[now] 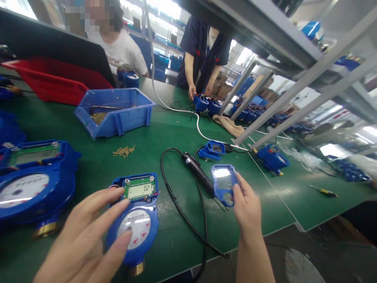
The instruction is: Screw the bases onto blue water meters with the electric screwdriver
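Observation:
A blue water meter (134, 224) with a round dial and an uncovered green circuit board with a lit display (140, 191) stands on the green table. Over its left side is my left hand (91, 232), fingers spread, fingertips at the board's edge and above the dial. My right hand (247, 204) pinches a blue cover with a clear window (224, 182) by its right edge, held up to the right of the meter. Behind that cover lies a black electric screwdriver (198, 173) with its cable. Another blue cover piece (212, 150) rests farther back.
Brass screws (124, 151) lie in a small pile before a blue bin (118, 112); a red bin (55, 82) is behind. More meters stand at left (32, 177) and right (272, 158). A small screwdriver (325, 191) lies right. Metal shelf bars cross upper right. Two people are across the table.

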Tool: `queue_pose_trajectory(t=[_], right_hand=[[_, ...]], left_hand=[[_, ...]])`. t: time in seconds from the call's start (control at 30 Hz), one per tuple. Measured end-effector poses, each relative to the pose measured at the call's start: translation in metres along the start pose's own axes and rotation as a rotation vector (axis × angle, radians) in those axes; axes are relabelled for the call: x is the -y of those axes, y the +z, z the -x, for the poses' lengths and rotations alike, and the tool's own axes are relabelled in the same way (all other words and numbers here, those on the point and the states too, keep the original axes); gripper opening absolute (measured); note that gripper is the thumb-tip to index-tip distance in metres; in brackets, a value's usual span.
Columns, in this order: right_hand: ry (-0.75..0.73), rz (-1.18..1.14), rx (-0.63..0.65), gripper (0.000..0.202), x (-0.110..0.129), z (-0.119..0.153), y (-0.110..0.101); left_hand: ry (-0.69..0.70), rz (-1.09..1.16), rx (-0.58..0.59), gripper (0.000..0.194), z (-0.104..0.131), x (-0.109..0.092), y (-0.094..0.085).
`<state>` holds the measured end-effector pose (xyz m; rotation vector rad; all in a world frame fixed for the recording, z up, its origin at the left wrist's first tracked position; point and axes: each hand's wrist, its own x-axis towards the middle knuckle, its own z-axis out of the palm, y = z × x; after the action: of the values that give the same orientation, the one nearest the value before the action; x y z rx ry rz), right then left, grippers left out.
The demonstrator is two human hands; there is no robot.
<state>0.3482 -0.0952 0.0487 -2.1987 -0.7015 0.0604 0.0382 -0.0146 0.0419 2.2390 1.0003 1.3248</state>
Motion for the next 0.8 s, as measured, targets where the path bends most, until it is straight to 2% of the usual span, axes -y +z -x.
queue_pose_trajectory(t=[0.1,0.17,0.23,0.3,0.37,0.5,0.67,0.8], right_hand=[[-0.321,-0.193,0.059,0.036,0.025,0.053,0.004],[-0.461,-0.257,0.076,0.031,0.038,0.076,0.006],[-0.531,-0.288,0.082,0.03,0.046,0.088,0.007],[-0.576,-0.306,0.086,0.031,0.051,0.094,0.005],[-0.622,-0.312,0.08,0.032,0.052,0.097,0.003],[-0.665,-0.319,0.074,0.033,0.051,0.101,0.0],[-0.638,-0.316,0.048,0.035,0.042,0.104,-0.003],[-0.577,-0.333,0.008,0.036,0.027,0.102,-0.006]], left_hand=[[0.114,-0.039,0.159,0.042,-0.02,-0.033,0.009],[0.029,-0.057,0.2,0.063,-0.031,-0.048,0.022],[-0.112,-0.034,0.301,0.086,-0.039,-0.058,0.034],[-0.221,0.009,0.428,0.093,-0.043,-0.065,0.042],[-0.3,0.045,0.496,0.087,-0.047,-0.07,0.045],[-0.401,0.11,0.485,0.057,-0.051,-0.077,0.044],[-0.307,0.137,0.484,0.029,-0.055,-0.079,0.048],[-0.217,0.18,0.527,0.018,-0.059,-0.082,0.064]])
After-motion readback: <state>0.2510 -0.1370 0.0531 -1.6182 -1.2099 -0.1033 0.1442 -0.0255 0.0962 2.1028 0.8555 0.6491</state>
